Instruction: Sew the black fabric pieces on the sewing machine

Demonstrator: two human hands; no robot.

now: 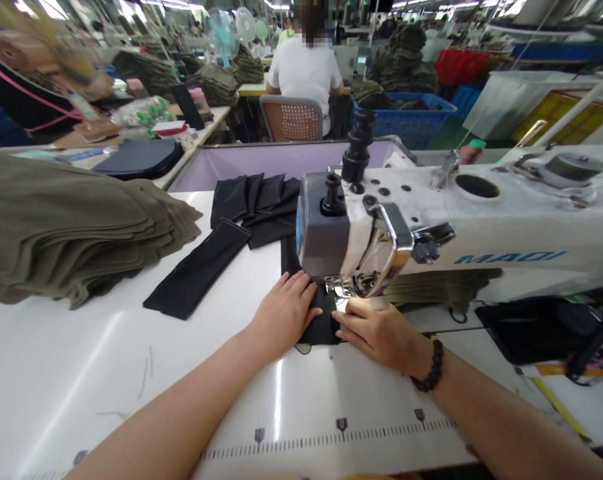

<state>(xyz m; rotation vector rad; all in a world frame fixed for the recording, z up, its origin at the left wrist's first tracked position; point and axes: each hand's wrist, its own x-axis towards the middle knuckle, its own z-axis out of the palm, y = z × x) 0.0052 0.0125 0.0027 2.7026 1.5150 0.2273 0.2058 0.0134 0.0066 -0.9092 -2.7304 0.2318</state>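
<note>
A strip of black fabric [323, 325] lies on the white sewing table, running under the needle area of a sewing machine [326, 227]. My left hand [286, 310] rests palm down on its left side, fingers flat and thumb apart. At the right edge of the strip, the bent fingers of my right hand [376, 330] grip the fabric close to the presser foot [339, 288]. My right thumb is hidden. One finger has a pale wrap [380, 303]. More black pieces [254, 200] overlap behind the machine head, and a single black strip [197, 268] lies to the left.
A tall stack of olive cloth [76, 227] occupies the left of the table. Right of the machine lies a black tray [526, 330]. A lilac bin [221, 163] borders the far edge. Ahead, a person in white [305, 70] sits on a chair [292, 119].
</note>
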